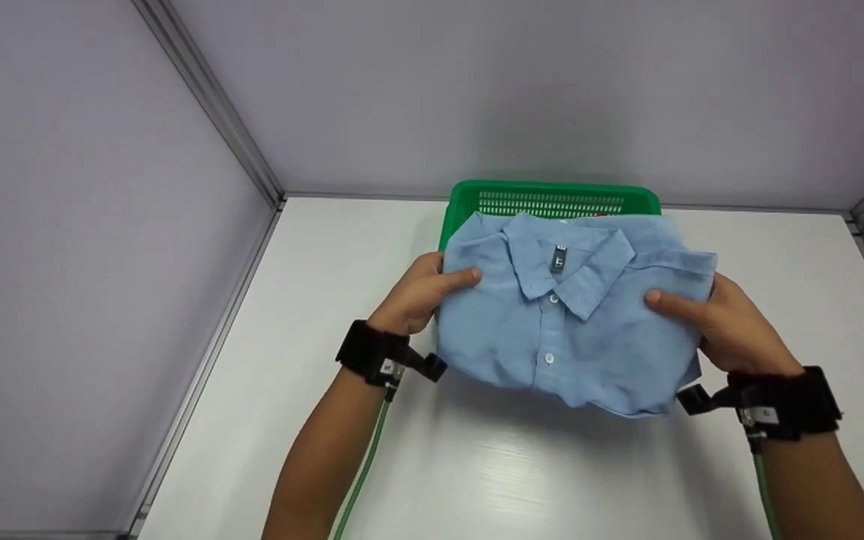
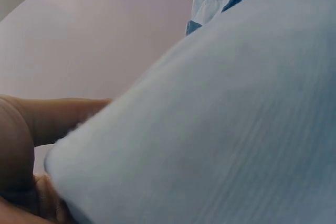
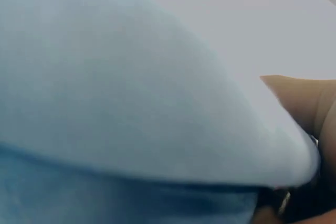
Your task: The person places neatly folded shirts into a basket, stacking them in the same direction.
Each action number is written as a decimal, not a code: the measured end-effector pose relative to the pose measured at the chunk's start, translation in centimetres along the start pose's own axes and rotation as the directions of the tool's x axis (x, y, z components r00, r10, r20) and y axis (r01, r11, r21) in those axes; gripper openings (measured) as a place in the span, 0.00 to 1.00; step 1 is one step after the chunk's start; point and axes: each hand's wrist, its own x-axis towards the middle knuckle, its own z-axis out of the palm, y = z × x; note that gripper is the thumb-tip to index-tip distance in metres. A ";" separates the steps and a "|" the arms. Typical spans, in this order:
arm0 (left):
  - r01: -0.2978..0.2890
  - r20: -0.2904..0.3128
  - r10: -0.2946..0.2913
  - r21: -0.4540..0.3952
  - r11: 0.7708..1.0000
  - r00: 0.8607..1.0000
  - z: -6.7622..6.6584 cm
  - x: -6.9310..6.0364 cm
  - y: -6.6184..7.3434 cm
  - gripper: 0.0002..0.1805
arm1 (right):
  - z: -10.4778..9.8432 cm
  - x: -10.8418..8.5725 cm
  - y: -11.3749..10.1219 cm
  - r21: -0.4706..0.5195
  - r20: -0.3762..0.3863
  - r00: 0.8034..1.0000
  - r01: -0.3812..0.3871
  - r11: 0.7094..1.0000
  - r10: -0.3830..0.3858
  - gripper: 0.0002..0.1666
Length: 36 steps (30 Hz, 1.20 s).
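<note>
A folded light blue button-up shirt [image 1: 597,337] is held up above the table, its collar toward the back and a dark label inside the neck. My left hand [image 1: 421,291] grips its left edge, thumb lying on the front and the other fingers hidden behind the cloth. On the opposite edge my right hand [image 1: 736,322] holds it the same way, thumb on top. Both wrist views are mostly filled by the shirt, with the left thumb [image 2: 63,116] and the right thumb [image 3: 302,98] at its edges.
Behind the shirt a green plastic basket [image 1: 552,187] stands against the back wall [image 1: 552,90], partly covered by the cloth; a bit of red shows inside it. The white tabletop [image 1: 507,472] is bounded by a grey side wall [image 1: 87,262] at left.
</note>
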 end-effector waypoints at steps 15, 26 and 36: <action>0.050 -0.102 -0.055 -0.050 0.997 0.993 -1.6 4.4 -0.6 0.37 | -0.8 7.2 -1.4 0.193 -0.025 0.990 -0.133 0.972 0.141 0.49; -0.016 -0.131 0.007 -0.067 0.998 0.991 -1.3 4.3 -1.5 0.37 | -0.8 8.1 -0.8 0.101 -0.064 0.985 -0.155 0.983 0.162 0.59; 0.109 -0.135 -0.095 0.105 0.988 0.986 -1.0 3.2 -1.9 0.42 | 0.3 7.5 0.3 -0.299 -0.128 0.989 -0.104 0.949 0.069 0.54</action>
